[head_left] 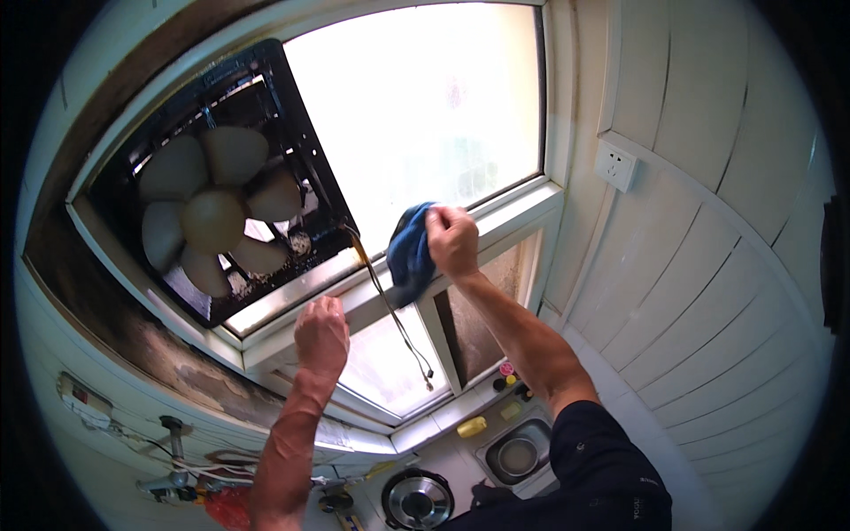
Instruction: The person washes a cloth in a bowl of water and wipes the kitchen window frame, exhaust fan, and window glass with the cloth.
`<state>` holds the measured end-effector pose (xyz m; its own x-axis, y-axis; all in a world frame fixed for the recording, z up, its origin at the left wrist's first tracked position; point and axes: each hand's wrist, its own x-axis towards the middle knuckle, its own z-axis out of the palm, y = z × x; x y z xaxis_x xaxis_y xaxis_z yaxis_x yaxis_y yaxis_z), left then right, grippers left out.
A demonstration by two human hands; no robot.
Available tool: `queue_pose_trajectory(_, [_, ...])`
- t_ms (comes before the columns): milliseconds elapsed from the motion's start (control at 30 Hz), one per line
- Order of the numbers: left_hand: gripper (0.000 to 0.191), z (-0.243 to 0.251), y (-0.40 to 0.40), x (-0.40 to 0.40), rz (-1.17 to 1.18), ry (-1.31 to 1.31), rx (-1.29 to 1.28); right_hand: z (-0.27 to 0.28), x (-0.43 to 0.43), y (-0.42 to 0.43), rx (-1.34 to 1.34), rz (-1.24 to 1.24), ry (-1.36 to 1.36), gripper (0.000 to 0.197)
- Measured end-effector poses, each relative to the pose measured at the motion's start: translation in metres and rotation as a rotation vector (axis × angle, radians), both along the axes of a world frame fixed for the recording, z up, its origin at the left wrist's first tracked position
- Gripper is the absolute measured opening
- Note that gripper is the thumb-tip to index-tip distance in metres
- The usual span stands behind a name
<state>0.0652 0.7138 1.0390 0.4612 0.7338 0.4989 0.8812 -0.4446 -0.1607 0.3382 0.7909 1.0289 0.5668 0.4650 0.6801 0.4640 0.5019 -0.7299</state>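
Observation:
My right hand (pixel 453 242) pinches a blue cloth (pixel 413 252) at its upper edge, in front of the window frame's horizontal bar (pixel 511 211). The cloth hangs down, its lower end slightly blurred. My left hand (pixel 322 337) is curled at the same bar, below the fan; its fingertips are partly hidden, and I cannot tell whether it grips the bar. An exhaust fan (pixel 214 219) with pale blades and a dirty black housing fills the left window opening. From its lower right corner, loose wires (pixel 392 305) hang between my hands, with connectors at their ends.
Below are a sink (pixel 520 451) with a bowl in it, a lidded pot (pixel 418 499), a yellow bottle (pixel 472 427) and small containers on the sill. A wall socket (pixel 617 166) is at the right. Pipes (pixel 176 478) and a red plastic bag (pixel 229 508) are at lower left.

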Motion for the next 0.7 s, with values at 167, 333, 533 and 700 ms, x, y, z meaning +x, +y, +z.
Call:
queue_pose_trajectory(167, [0.006, -0.007, 0.002, 0.007, -0.011, -0.023, 0.045, 0.006, -0.041, 0.017, 0.323, -0.313, -0.291, 0.041])
queue_pose_trajectory(333, [0.007, -0.003, -0.006, -0.007, -0.015, -0.041, 0.089, 0.091, -0.054, 0.013, 0.438, -0.094, -0.708, 0.041])
queue_pose_trajectory(533, [0.006, -0.009, 0.001, 0.003, -0.009, -0.051, 0.061, 0.231, -0.003, 0.056, 0.680, -0.247, -0.401, 0.032])
queue_pose_trajectory(700, [0.024, -0.010, 0.003, -0.011, 0.007, -0.041, 0.009, 0.207, -0.048, 0.051, 0.684, -0.096, -0.644, 0.026])
